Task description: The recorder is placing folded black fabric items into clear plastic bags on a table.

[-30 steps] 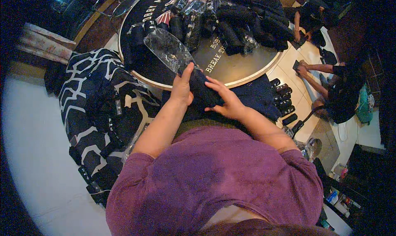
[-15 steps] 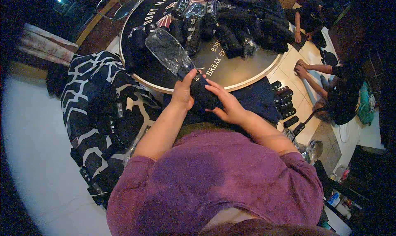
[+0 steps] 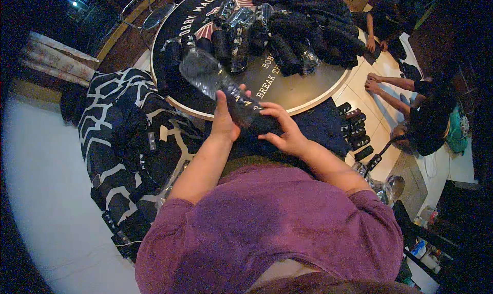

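Note:
A dark rolled bundle [image 3: 249, 114] with small pale marks is held in front of my chest, over the near rim of the round table. A clear plastic sleeve [image 3: 201, 70] reaches from it up and to the left. My left hand [image 3: 225, 122] is wrapped around the bundle's left side, its thumb up and fingertips showing on the far side. At the right, my right hand [image 3: 285, 132] has curled fingers gripping the bundle's near right end. What kind of article the bundle is, I cannot make out.
The round table [image 3: 308, 106] carries several black rolls [image 3: 285, 52], some in clear plastic. Patterned black-and-white fabric [image 3: 110, 140] lies left. Dark rolls [image 3: 354, 129] line the tiled floor at right. Another person's hands [image 3: 374, 83] are farther right, and a second person [image 3: 380, 26] is behind.
The clear sleeve now covers more of the bundle, and its free end has come lower. My left hand's thumb has lifted off, and the right fingers have shifted toward the bundle's near end.

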